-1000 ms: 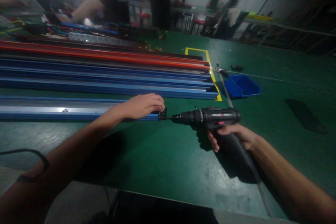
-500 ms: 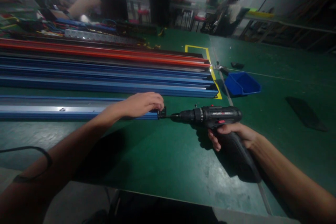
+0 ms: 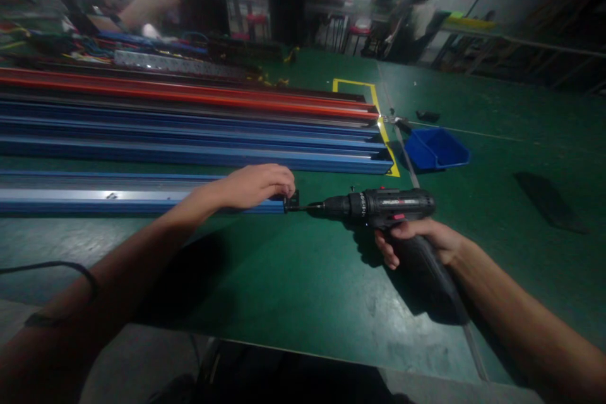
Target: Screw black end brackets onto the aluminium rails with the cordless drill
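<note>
My right hand (image 3: 421,243) is wrapped round the handle of a black cordless drill (image 3: 398,203) with red buttons. The drill lies level, its long bit (image 3: 307,207) pointing left and meeting a small black end cap (image 3: 291,201) at the tip of a blue metal profile (image 3: 95,197). Fingers of my left hand (image 3: 260,186) are bent over the cap and the profile's end, gripping there. The palm rests on top of the profile and hides part of it. Whether a screw sits at the bit's tip I cannot make out.
Several blue profiles (image 3: 189,142) and a red one (image 3: 189,95) lie parallel behind. Yellow tape (image 3: 392,150) marks their right ends. A blue bin (image 3: 438,148) and a dark flat piece (image 3: 549,202) are to the right. Across the table, a person's arm (image 3: 149,6) is near wires.
Both hands, the drill and the profile keep nearly the same positions. A small light now shows on the drill near its trigger. The whole view has shifted very slightly.
</note>
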